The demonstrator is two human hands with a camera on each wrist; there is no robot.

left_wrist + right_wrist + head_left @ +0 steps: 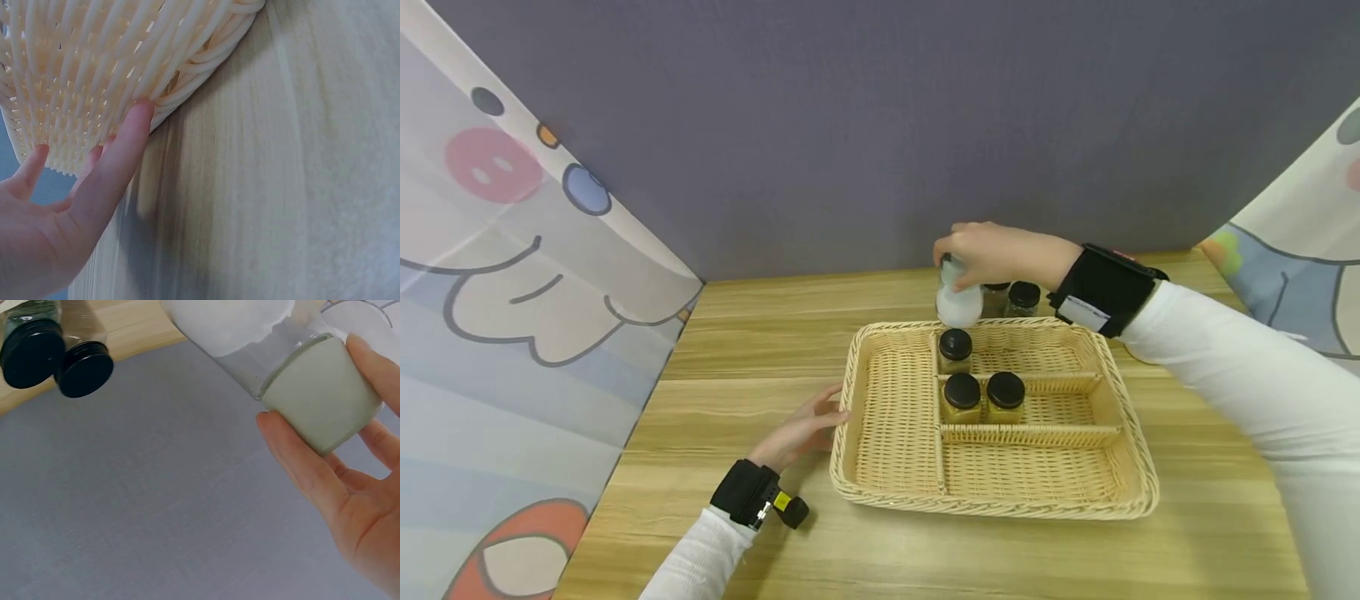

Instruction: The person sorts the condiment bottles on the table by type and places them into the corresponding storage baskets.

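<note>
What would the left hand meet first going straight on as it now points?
The left hand would meet the wicker basket first, at its side; one fingertip seems to touch it.

The hand (362,509) grips a green-capped bottle (269,353).

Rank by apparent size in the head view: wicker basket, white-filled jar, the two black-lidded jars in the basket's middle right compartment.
1. Wicker basket, by far.
2. White-filled jar, though the right grip covers part of it.
3. Left black-lidded jar and right black-lidded jar: look alike, not ranked.
</note>
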